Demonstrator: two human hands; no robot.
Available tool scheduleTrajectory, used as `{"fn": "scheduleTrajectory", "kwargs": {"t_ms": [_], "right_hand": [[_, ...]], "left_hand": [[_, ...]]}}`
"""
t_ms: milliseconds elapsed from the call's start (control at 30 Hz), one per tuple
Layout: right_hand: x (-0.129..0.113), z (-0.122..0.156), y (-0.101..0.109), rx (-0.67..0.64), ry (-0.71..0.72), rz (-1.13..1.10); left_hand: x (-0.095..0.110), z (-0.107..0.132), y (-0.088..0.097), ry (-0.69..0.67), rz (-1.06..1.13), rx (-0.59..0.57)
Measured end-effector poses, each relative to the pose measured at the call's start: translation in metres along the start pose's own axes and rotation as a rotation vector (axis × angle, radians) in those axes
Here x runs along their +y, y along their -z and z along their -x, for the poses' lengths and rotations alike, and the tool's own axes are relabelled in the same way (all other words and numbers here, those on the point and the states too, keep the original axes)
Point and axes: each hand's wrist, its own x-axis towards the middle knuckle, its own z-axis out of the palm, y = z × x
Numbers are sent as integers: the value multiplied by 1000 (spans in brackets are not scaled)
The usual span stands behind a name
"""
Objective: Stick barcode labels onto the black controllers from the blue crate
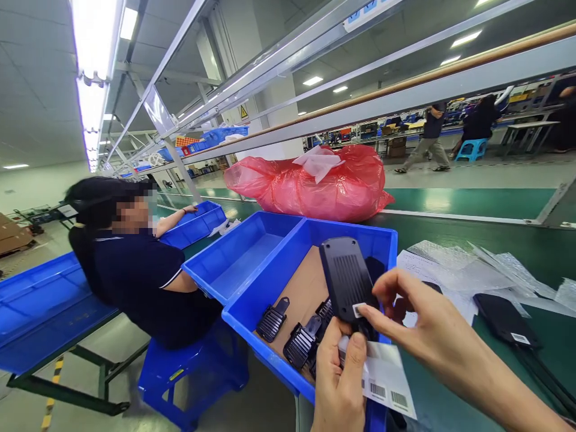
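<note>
My left hand (339,378) is closed around the lower end of a black plastic device (344,270) with a ribbed face. The same hand pinches a sheet of barcode labels (389,381) below the device. The thumb of my right hand (416,312) presses on a small white label (359,309) at the device's lower edge, its other fingers curled beside the casing. Beneath the device, a blue bin (270,339) lined with brown cardboard holds several black ribbed clips (272,320). Another black device (506,321), bearing a barcode label and a cable, lies on the green bench at right.
A second blue bin (243,258) adjoins on the left. Behind stands a red plastic bag (324,186). Bubble wrap bags (508,270) and papers lie on the right. A co-worker (139,282) sits at left, reaching into another blue bin (195,225).
</note>
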Motion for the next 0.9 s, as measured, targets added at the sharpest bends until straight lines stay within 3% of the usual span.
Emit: {"fn": "scheduleTrajectory", "kwargs": {"t_ms": [67,167,200,267,333,400,467,533,633,767,900], "right_hand": [[4,-5,3,-95,-30,-64],[10,-9,14,-360,-112,-232],[15,-10,21,-368,-133,-277],[31,-9,39,-251,-159,-329],[59,-8,63,-53,-208,-323],[95,-6,85,115,-337,-262],[136,-5,96,178,-487,-155],[173,-5,91,136,-607,-80],[211,-7,62,5,-733,-12],[231,-13,27,-87,-774,108],[238,-12,27,-110,-722,409]], "left_hand": [[6,0,0,0,-22,-21],[22,-3,1,-16,-140,-145],[29,-5,2,-46,-199,-185],[43,-12,4,-107,-313,-216],[54,-20,9,-133,-368,-175],[61,-26,16,-116,-354,-122],[63,-30,20,-71,-324,-99],[62,-33,22,2,-316,-124],[59,-36,19,69,-290,-198],[58,-41,17,51,-241,-273],[57,-47,21,-3,-281,-279]]}}
